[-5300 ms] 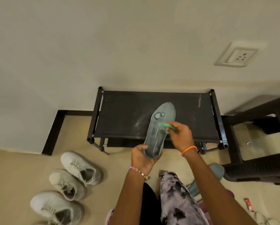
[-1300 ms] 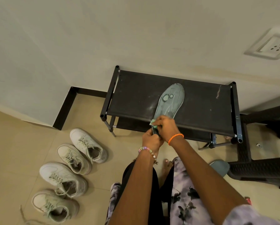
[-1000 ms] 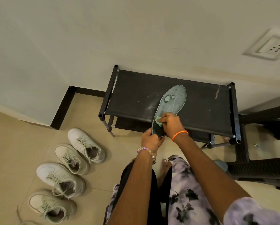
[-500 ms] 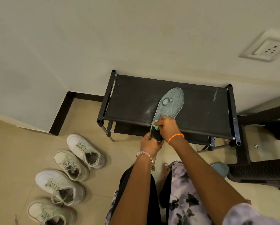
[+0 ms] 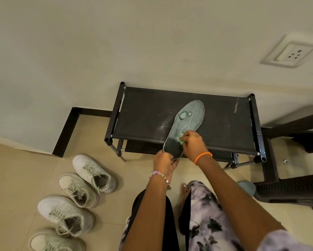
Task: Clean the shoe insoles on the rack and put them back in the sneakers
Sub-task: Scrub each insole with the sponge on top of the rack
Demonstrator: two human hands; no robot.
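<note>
Down at the far left, four pale sneakers [image 5: 74,201] sat in a loose row on the tiled floor [image 5: 25,178], toes pointing up and left, laces slack — the nearest one cut off by the bottom edge. Moving right, the black shoe rack [image 5: 146,113] stood against the cream wall [image 5: 115,42], its fabric top streaked with pale dust. Across that top lay the grey-green insole [image 5: 188,120], toe toward the wall, heel hanging out over the rack's front edge. The left hand [image 5: 164,163], beaded bracelet at the wrist, had its fingers curled under the heel end and gripped it from below (the fingertips themselves were hidden beneath the insole). Just beside it, the right hand [image 5: 194,144] — orange band on the wrist — came in from the right with fingers bunched around a small green cloth [image 5: 181,138], pressing it onto the insole's middle. The heel part looked darker than the toe part, where two pale round marks showed. Below the hands, patterned trousers and bare toes were in view. Farther right, a dark woven piece of furniture [image 5: 288,189] stood next to the rack, with something pale blue-grey peeking out at its base, too hidden to identify. Up on the wall at the far right sat a white socket plate [image 5: 290,53].
</note>
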